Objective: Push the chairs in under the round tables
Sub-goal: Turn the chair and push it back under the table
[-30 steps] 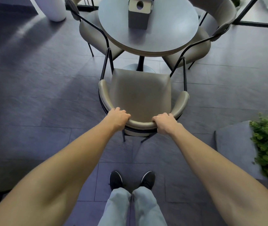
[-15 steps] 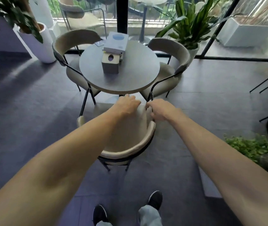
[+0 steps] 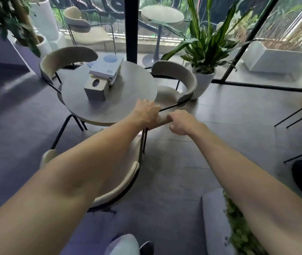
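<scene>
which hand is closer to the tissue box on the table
Left. The left hand rests at the table edge, just right of the tissue box; the right hand hangs farther right, off the tabletop.

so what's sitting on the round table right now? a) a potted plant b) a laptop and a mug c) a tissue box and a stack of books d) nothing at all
c: a grey tissue box with an oval slot stands on the round table, and a stack of books lies just behind it.
</scene>
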